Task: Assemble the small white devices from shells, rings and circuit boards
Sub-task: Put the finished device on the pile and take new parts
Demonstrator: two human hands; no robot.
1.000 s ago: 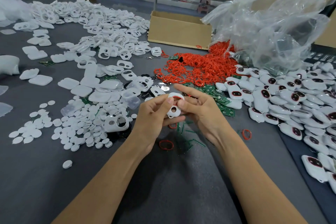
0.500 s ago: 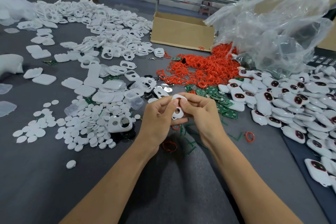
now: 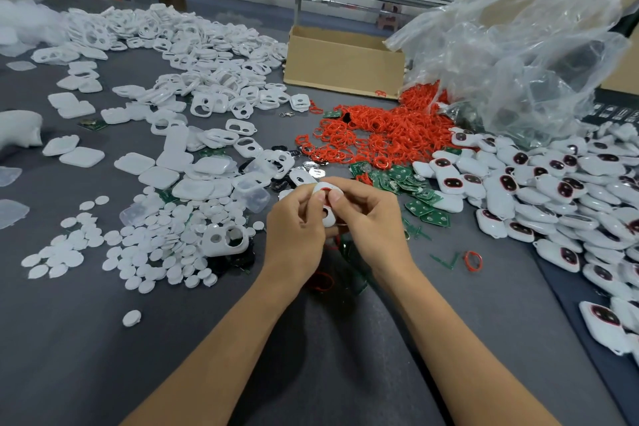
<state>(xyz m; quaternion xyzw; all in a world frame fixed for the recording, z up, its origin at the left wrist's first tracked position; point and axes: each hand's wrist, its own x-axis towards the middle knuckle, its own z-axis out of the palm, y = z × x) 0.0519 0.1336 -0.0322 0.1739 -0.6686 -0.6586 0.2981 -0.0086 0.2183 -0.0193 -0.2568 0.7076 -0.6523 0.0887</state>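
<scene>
White plastic is what I hold: one small shell (image 3: 330, 221), up above the grey worktop (image 3: 103, 356) and right in front of me. My left hand (image 3: 297, 221) pinches it from one side and my right hand (image 3: 370, 218) pinches it from the other. Both my thumbs press near the top of the shell, on a red ring (image 3: 325, 187) that lies in the big round hole. I think I am pushing the ring down into its place. This could go wrong in a few ways. The ring looks soft and bendy, so if one thumb pushes harder than the other, the far side could pop up again or the ring could twist. Then the next part may not sit flat. The shell is small and smooth, so if I squeeze too hard it could slip out and drop among the loose bits under my hands. Then I would have to hunt for it. The green circuit boards (image 3: 408, 183) lie just to my right, the big pile of red rings (image 3: 373, 135) is behind them, and the done devices (image 3: 553, 190) are heaped far to the right.
</scene>
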